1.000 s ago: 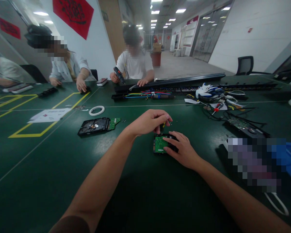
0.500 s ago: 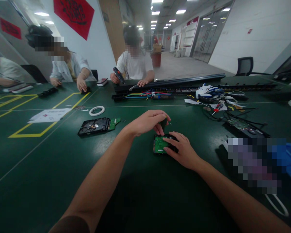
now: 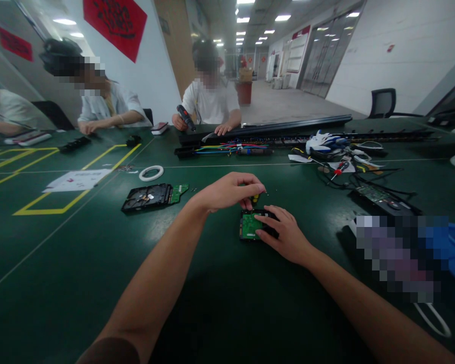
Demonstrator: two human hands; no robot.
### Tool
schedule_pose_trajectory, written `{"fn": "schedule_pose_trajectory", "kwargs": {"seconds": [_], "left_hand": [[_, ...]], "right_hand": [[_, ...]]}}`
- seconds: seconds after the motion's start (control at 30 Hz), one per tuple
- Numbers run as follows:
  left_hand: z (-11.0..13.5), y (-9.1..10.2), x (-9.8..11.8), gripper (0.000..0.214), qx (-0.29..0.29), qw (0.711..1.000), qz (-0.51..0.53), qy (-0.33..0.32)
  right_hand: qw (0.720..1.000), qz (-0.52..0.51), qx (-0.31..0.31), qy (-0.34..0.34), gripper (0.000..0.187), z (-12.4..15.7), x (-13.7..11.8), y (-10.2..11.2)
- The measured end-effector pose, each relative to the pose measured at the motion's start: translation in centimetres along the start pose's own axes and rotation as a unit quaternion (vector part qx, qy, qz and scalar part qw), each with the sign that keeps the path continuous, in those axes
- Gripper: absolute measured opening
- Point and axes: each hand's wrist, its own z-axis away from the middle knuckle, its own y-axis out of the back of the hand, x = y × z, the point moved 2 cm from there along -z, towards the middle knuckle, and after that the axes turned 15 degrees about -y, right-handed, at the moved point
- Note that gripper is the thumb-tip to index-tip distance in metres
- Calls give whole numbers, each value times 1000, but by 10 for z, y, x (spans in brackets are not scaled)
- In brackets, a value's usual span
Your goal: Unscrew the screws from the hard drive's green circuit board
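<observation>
A hard drive point(image 3: 249, 227) lies on the green tabletop with its green circuit board facing up. My right hand point(image 3: 286, 232) holds it down, with the thumb and forefinger over the board and the other fingers at its far right side. Above the drive's far edge, my left hand point(image 3: 237, 191) is closed around a screwdriver point(image 3: 255, 198) with a black and yellow handle. Its tip is hidden by my fingers and the drive. A second drive casing point(image 3: 146, 198) rests to the left, a green board sticking out of its right end.
Tiny screws point(image 3: 193, 190) lie by the casing. Farther off are a tape roll point(image 3: 151, 173), white paper point(image 3: 78, 180) and bundled wires point(image 3: 227, 147). Gloves point(image 3: 322, 143), cables and another opened drive point(image 3: 387, 199) are at right. Co-workers sit across the table, one holding a power screwdriver point(image 3: 185, 117).
My left fingers have turned round the screwdriver handle, showing more yellow. My right hand and the drive stay put. A co-worker at left has drawn a hand back from a small black part.
</observation>
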Motion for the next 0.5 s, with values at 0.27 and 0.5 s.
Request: {"fn": "schedule_pose_trajectory", "kwargs": {"seconds": [0.27, 0.5], "left_hand": [[0, 1, -10, 28, 26, 1000, -1, 7], [0, -3, 4, 29, -27, 998, -37, -50]], "right_hand": [[1000, 5, -1, -2, 46, 0, 1, -2], [1000, 4, -4, -3, 45, 0, -1, 1]]}}
